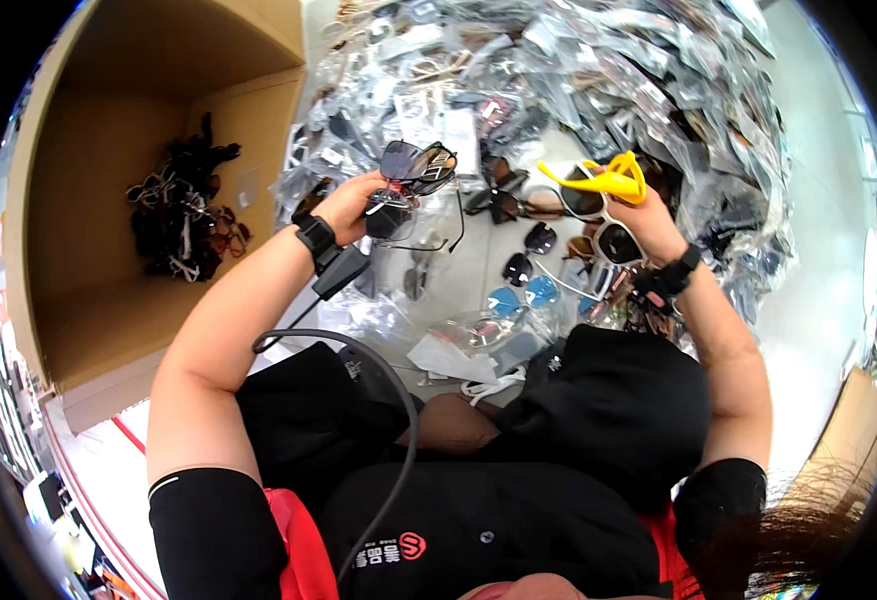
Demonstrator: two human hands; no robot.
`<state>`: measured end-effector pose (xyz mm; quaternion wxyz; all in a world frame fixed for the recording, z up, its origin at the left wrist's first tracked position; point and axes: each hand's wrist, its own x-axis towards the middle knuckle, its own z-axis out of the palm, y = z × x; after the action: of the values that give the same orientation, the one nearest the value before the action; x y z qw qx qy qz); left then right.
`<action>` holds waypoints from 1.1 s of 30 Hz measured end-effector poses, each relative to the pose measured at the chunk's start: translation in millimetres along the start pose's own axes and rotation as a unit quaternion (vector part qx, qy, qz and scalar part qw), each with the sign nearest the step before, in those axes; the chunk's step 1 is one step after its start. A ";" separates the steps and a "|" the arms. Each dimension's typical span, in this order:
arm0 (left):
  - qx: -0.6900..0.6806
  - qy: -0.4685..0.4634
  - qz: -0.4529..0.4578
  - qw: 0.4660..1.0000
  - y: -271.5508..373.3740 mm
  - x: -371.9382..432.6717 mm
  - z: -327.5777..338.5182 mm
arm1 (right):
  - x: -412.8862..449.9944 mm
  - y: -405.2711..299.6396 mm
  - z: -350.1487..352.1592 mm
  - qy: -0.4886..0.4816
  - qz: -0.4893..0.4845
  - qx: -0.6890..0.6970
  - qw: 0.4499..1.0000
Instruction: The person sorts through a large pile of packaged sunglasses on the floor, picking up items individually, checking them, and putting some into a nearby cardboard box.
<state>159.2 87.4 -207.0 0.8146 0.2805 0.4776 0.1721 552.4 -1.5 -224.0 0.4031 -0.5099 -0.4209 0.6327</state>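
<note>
My left hand (354, 206) is closed around several pairs of dark sunglasses (416, 169), one thin-framed with its temples hanging down. In my right hand (645, 221) are white-framed sunglasses (618, 241) with dark lenses and a yellow pair (622, 180), folded or partly so. On the floor between my hands lie dark rimless-looking sunglasses (530, 253) and a pair with blue lenses (522, 295). Brown and black sunglasses (504, 201) rest close to my right fingers.
A large cardboard box (93, 300) opens at the left, with a heap of sunglasses (183, 217) inside. A broad pile of plastic-bagged eyewear (558, 60) curves around the far side and right. Clear bags (476, 352) lie before my knees. A cable (401, 382) crosses my lap.
</note>
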 end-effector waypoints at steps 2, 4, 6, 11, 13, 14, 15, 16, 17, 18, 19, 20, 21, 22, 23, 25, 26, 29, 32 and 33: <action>0.016 0.018 0.006 1.000 21.2 -28.6 -19.4 | 6.2 -17.9 1.6 -0.033 -0.035 -0.180 0.983; 0.043 0.082 0.020 0.995 28.4 -55.3 -54.2 | 15.4 -36.5 18.6 -0.074 -0.038 -0.331 0.940; 0.062 0.132 0.036 0.989 21.8 -76.0 -99.9 | 28.0 -42.9 34.3 -0.111 -0.028 -0.451 0.885; 0.265 0.444 0.126 0.847 0.0 -123.5 -230.4 | 77.3 -64.1 126.2 -0.199 -0.100 -0.605 0.764; 0.165 0.571 0.150 0.790 5.0 -150.4 -267.8 | 113.5 -65.4 190.5 -0.229 -0.145 -0.625 0.733; 0.219 0.648 0.193 0.703 15.1 -156.6 -269.8 | 138.0 -60.0 221.7 -0.227 -0.201 -0.620 0.724; 0.246 0.709 0.173 0.638 14.8 -191.9 -326.8 | 153.9 -70.2 284.5 -0.235 -0.224 -0.610 0.723; 0.203 0.789 0.229 0.533 18.5 -209.9 -355.7 | 161.9 -88.4 342.0 -0.223 -0.260 -0.577 0.742; 0.161 0.810 0.263 0.499 30.3 -245.1 -394.1 | 181.6 -96.9 393.7 -0.211 -0.339 -0.506 0.765; 0.164 0.818 0.212 0.509 43.5 -241.2 -397.4 | 190.1 -118.1 427.1 -0.203 -0.378 -0.414 0.803; 0.171 0.820 0.165 0.521 63.9 -234.5 -395.5 | 199.4 -136.0 446.2 -0.160 -0.413 -0.335 0.832; 0.130 0.799 0.163 0.563 74.0 -231.0 -399.7 | 200.0 -154.8 460.4 -0.124 -0.410 -0.335 0.839; 0.090 0.777 0.157 0.603 84.7 -226.8 -404.0 | 201.4 -165.7 464.1 -0.084 -0.407 -0.337 0.845; 0.087 0.779 0.136 0.606 83.8 -231.2 -419.8 | 201.0 -164.2 465.1 -0.086 -0.405 -0.337 0.846; 0.086 0.784 0.115 0.604 83.7 -248.6 -443.2 | 198.9 -163.8 466.0 -0.101 -0.430 -0.326 0.836; 0.207 0.822 0.105 0.520 67.9 -273.6 -482.4 | 189.7 -158.8 445.9 -0.119 -0.463 -0.344 0.808; 0.318 0.847 0.086 0.417 66.5 -280.7 -492.7 | 185.8 -158.7 420.0 -0.158 -0.423 -0.366 0.814; 0.585 0.698 -0.047 0.411 62.5 -211.4 -467.5 | 199.1 -117.7 286.6 -0.166 -0.241 -0.484 0.825; 0.373 0.765 0.115 0.513 69.3 -235.1 -470.8 | 175.5 -93.7 201.9 -0.176 -0.110 -0.562 0.801; 0.360 0.763 0.165 0.510 64.1 -195.1 -427.3 | 164.9 -78.3 153.8 -0.173 -0.100 -0.651 0.732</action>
<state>-309.9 155.6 -199.2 -0.0782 0.3838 0.8813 0.2643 381.8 159.8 -181.2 -0.0466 -0.4845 -0.8408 0.2369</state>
